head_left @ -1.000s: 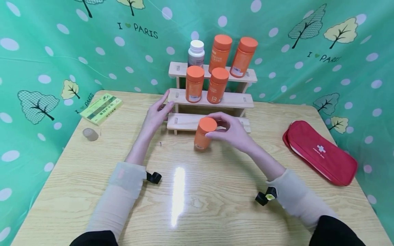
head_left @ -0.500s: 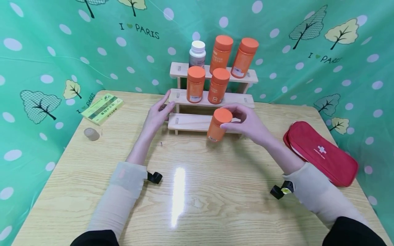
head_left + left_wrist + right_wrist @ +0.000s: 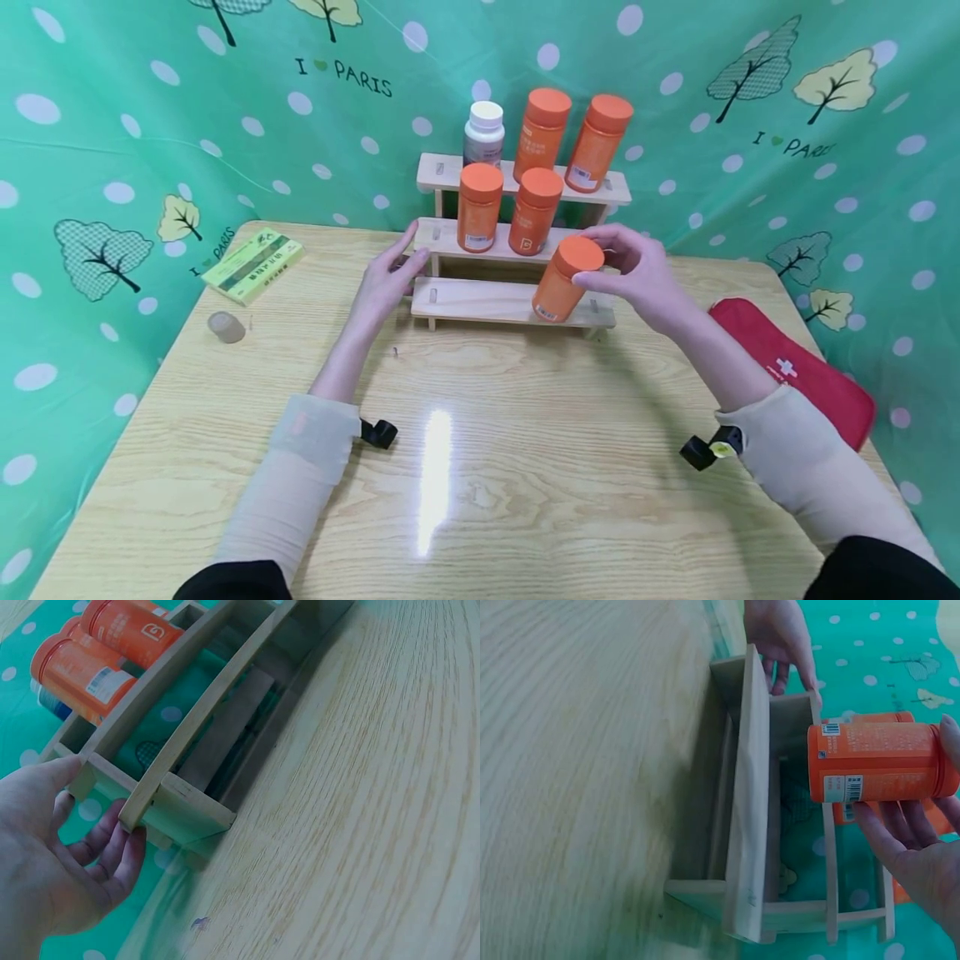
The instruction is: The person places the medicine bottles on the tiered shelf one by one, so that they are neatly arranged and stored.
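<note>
My right hand [image 3: 647,275] holds an orange bottle [image 3: 564,285] between thumb and fingers. The bottle tilts a little and overlaps the right part of the lowest tier in the head view; its labelled side and barcode show in the right wrist view. My left hand [image 3: 381,285] grips the left end of a three-tier wooden display rack [image 3: 480,300]. In the left wrist view its thumb lies at the middle tier's end, its curled fingers [image 3: 131,859] at the lowest board. Two orange bottles [image 3: 478,212] stand on the middle tier.
On the top tier are a white-capped bottle [image 3: 483,137] and two more orange bottles [image 3: 542,137]. A green box [image 3: 252,265] and a small greyish cylinder [image 3: 226,327] lie at the left. A red first-aid pouch [image 3: 795,358] lies at the right, partly behind my right forearm.
My right hand has carried the orange bottle up and to the right, from in front of the rack to over the lowest tier's right part. The left hand has stayed at the rack.
</note>
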{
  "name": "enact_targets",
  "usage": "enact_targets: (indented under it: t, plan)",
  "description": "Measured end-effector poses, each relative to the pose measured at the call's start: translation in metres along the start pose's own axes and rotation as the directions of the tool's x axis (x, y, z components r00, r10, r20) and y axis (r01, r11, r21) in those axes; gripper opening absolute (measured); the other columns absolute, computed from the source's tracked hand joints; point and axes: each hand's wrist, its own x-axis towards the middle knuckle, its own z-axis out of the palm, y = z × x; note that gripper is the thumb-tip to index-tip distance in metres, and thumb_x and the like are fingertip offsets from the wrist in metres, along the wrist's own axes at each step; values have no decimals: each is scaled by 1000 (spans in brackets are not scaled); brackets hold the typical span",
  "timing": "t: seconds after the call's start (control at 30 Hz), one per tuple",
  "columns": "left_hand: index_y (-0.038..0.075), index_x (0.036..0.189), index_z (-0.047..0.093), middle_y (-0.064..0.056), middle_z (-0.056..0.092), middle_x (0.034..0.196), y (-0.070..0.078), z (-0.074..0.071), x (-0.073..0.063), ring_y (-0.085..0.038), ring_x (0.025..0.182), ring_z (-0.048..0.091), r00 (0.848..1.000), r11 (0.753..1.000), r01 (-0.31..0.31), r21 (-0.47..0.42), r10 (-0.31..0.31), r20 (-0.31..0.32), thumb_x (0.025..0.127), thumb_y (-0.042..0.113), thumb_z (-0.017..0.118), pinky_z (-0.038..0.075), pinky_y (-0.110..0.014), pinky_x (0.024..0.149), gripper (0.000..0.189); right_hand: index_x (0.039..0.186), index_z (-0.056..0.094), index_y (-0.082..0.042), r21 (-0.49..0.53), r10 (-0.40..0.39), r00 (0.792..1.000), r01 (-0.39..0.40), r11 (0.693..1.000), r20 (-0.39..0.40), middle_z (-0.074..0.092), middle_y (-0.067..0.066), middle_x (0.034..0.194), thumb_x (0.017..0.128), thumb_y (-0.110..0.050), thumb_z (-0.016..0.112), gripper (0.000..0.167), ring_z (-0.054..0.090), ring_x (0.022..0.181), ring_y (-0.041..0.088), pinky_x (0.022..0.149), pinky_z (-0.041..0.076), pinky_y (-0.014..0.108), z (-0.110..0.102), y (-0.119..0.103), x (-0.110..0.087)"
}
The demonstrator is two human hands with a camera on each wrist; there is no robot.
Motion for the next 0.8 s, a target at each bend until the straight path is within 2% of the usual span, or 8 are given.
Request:
enact_targets:
  t: [0.37, 0.63, 0.8]
  plan:
    - [50, 157, 31, -15, 62, 138, 0, 0, 1, -28, 121, 62, 1000, 1000, 3, -5, -3, -2, 99, 60, 57, 60, -34, 91, 64, 135, 63, -19, -90, 40, 995, -48, 995, -92, 69, -7, 121, 92, -22, 78, 45, 63, 109, 18, 85, 57, 20, -22, -7, 11]
    - [46, 159, 31, -15, 61, 139, 0, 0, 1, -28, 121, 62, 1000, 1000, -2, -3, 2, -2, 99, 60, 57, 60, -34, 91, 67, 136, 62, -22, -119, 79, 989, -94, 988, -127, 67, -8, 123, 92, -29, 78, 47, 62, 111, 16, 84, 55, 19, -39, -7, 25]
    - [48, 158, 31, -15, 61, 140, -1, 0, 1, -28, 121, 62, 1000, 1000, 5, 2, -5, -4, 99, 61, 57, 60, -34, 91, 66, 136, 62, -22, -101, 107, 982, -124, 987, -158, 66, -9, 123, 92, -29, 78, 48, 61, 112, 15, 83, 56, 17, -45, -5, 34]
